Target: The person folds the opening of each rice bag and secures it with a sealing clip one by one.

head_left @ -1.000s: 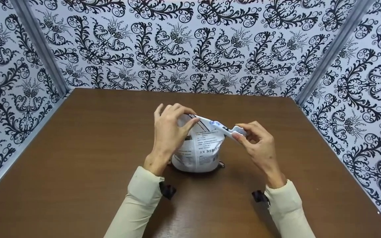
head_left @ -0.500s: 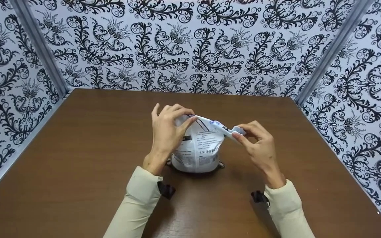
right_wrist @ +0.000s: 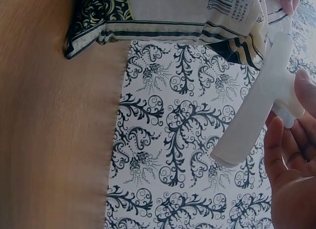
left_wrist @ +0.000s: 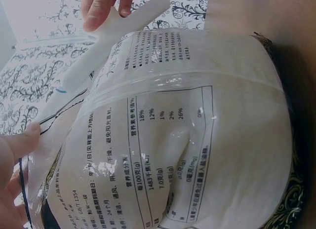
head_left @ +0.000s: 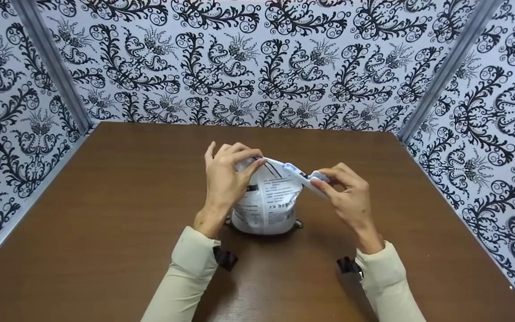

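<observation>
A plump bag of rice (head_left: 264, 210), pale with printed Chinese text, stands upright on the table. Along the right part of its top edge lies a long white bar-shaped bag clip (head_left: 294, 170) with a stub on its side, seen more fully in the right wrist view as the clip (right_wrist: 252, 105). My left hand (head_left: 226, 181) pinches the bag's top edge between thumb and forefinger, left of the clip. The thumb and fingers of my right hand (head_left: 349, 190) hold the clip by its stub. In the left wrist view the bag's printed face (left_wrist: 237, 105) fills the middle.
The brown table (head_left: 128, 201) spreads around the bag on all sides. Patterned black-and-white walls (head_left: 239, 62) enclose its back and sides, with grey corner posts (head_left: 449, 67). A black wrist camera (head_left: 225, 259) sits at the left cuff, and another black wrist camera (head_left: 349, 264) at the right.
Over the last second my left hand has shifted slightly left along the bag's top edge. My right hand keeps its hold on the clip, almost still.
</observation>
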`<act>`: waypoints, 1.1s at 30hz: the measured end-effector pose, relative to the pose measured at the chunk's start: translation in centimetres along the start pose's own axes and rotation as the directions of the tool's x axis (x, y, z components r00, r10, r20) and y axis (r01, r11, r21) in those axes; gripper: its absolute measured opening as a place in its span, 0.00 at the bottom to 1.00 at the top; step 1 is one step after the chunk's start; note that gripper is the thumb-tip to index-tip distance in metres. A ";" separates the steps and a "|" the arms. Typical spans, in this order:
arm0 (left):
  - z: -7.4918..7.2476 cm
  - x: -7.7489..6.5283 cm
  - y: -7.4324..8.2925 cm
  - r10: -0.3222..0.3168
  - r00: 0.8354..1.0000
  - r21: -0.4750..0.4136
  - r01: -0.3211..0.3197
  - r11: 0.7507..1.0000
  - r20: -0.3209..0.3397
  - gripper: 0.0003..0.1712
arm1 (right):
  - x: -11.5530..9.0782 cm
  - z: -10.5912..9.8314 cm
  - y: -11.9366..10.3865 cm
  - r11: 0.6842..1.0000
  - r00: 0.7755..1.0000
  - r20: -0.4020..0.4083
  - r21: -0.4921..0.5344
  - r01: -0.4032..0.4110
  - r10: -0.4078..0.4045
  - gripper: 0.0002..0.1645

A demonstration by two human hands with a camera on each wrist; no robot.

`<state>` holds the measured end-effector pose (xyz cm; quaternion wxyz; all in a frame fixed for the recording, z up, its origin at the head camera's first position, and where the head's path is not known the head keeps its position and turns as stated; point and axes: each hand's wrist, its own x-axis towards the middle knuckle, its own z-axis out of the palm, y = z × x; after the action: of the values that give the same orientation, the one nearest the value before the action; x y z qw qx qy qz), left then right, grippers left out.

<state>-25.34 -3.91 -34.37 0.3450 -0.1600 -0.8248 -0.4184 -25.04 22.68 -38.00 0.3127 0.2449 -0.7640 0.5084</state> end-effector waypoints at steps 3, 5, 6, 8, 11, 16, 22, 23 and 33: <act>0.1 0.0 0.0 0.001 1.000 0.004 -0.001 1.000 -0.004 0.08 | 0.1 0.1 -0.1 1.000 1.000 -0.009 -0.007 0.009 -0.009 0.11; 0.2 0.0 0.1 -0.001 1.000 0.006 0.001 1.000 -0.006 0.08 | 0.2 0.2 -0.1 1.000 1.000 -0.013 -0.011 0.012 -0.012 0.11; 0.2 0.0 0.1 -0.001 1.000 0.006 0.001 1.000 -0.007 0.08 | 0.2 0.2 -0.1 1.000 1.000 -0.014 -0.009 0.012 -0.012 0.11; 0.2 0.0 0.1 -0.004 1.000 0.007 0.004 1.000 -0.007 0.09 | 0.2 0.2 -0.1 1.000 1.000 -0.014 -0.008 0.012 -0.012 0.11; 0.2 0.1 0.1 -0.010 1.000 0.016 0.010 1.000 0.001 0.09 | 0.3 0.3 -0.1 1.000 1.000 -0.011 -0.011 0.009 -0.009 0.11; -0.1 0.1 -0.1 -0.037 0.999 0.025 0.036 0.999 0.034 0.10 | 0.2 0.3 -0.1 1.000 1.000 -0.013 -0.003 0.006 -0.006 0.12; -0.6 0.0 -0.4 -0.062 0.997 0.012 0.062 0.998 0.034 0.09 | 0.1 0.5 -0.1 1.000 1.000 -0.009 0.015 -0.006 0.006 0.12; -0.7 0.1 -0.4 -0.060 0.998 0.014 0.060 0.998 0.029 0.09 | 0.1 0.5 -0.1 1.000 1.000 -0.008 0.019 -0.010 0.010 0.12; -0.5 0.2 -0.4 -0.027 1.000 -0.002 0.027 1.000 0.013 0.08 | 0.1 0.4 -0.2 1.000 1.000 -0.022 0.016 -0.008 0.008 0.12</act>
<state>-25.48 -4.60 -34.27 0.3339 -0.1521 -0.8286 -0.4229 -25.06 22.19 -37.88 0.3171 0.2388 -0.7574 0.5183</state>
